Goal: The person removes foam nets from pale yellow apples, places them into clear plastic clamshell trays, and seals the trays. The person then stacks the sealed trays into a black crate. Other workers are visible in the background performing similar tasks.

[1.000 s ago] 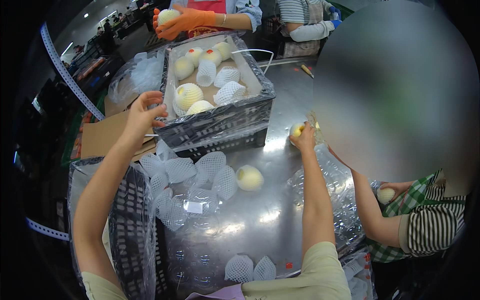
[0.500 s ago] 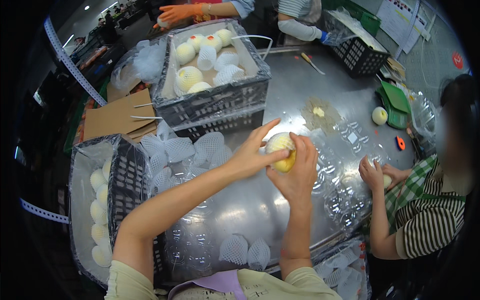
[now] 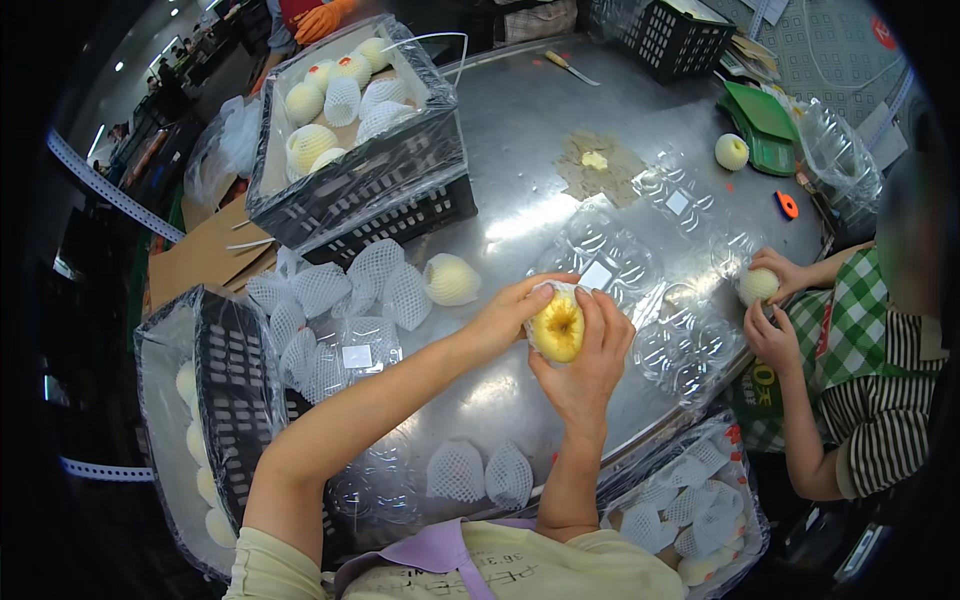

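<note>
Over the middle of the metal table, both my hands hold a yellow apple (image 3: 558,330), its brown hollow end facing up. White foam netting shows around its upper edge. My left hand (image 3: 512,318) grips it from the left with fingers behind, and my right hand (image 3: 590,345) wraps the right side. A netted fruit (image 3: 451,279) lies left of my hands, beside a heap of white foam net sleeves (image 3: 375,280). Two flat foam sleeves (image 3: 483,474) lie near the table's front edge. Clear plastic trays (image 3: 600,250) with round hollows rest just beyond my hands.
A black crate (image 3: 360,190) of netted fruit stands far left, another crate (image 3: 240,390) nearer left, and a lined crate (image 3: 690,500) front right. A knife (image 3: 573,68) lies far back. At right, a co-worker's hands hold a netted fruit (image 3: 758,286) near a green scale (image 3: 762,130).
The apple has been turned, so its hollow end now faces up. My head view has shifted, and the netted fruit by the sleeves has come into sight. The co-worker's netted fruit shows more fully.
</note>
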A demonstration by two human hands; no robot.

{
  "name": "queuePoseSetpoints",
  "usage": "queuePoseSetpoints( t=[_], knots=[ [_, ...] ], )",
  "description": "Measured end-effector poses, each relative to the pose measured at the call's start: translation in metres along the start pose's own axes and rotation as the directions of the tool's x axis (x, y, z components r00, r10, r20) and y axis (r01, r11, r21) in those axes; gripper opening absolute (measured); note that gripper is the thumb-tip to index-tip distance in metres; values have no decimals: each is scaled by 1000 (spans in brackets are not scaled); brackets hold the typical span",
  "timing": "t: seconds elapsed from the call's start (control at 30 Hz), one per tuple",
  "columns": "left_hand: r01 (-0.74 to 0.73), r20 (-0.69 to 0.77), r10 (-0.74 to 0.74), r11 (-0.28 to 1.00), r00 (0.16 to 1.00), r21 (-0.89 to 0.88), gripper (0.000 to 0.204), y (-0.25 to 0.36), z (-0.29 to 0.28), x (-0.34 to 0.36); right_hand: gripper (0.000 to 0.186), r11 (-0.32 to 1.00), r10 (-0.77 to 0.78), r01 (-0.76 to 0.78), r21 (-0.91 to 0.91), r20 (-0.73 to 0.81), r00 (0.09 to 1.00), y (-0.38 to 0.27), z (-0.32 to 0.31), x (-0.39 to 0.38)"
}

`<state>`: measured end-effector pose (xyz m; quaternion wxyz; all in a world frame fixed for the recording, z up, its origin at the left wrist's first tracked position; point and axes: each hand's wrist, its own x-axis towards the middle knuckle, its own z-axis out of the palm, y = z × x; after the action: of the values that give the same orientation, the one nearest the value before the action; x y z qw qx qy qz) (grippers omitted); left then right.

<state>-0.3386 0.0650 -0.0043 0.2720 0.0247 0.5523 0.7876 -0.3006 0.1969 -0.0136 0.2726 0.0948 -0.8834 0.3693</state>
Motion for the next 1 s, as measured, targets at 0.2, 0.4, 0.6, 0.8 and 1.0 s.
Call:
queuePoseSetpoints(
  t=[0.2,0.4,0.6,0.8,1.0],
  knots=[
    [55,83,-40,981,996,-187,46,-6,-4,-4,71,1000,17,-18,20,45,999,7,4,-7],
    [82,105,-80,997,991,-14,64,-7,-10,-14,71,999,44,-46,18,91,995,3,6,-10],
    [135,127,-107,961,986,-242,69,-15,-19,-20,70,991,97,-106,83,101,990,10,8,-14],
    [114,-38,-132,638,991,761,66,-2,-17,-74,71,969,246,-241,-51,126,961,74,25,-44],
    [115,-122,1,325,993,939,43,58,-40,-189,77,972,232,-235,14,112,966,105,32,-58]
  ],
)
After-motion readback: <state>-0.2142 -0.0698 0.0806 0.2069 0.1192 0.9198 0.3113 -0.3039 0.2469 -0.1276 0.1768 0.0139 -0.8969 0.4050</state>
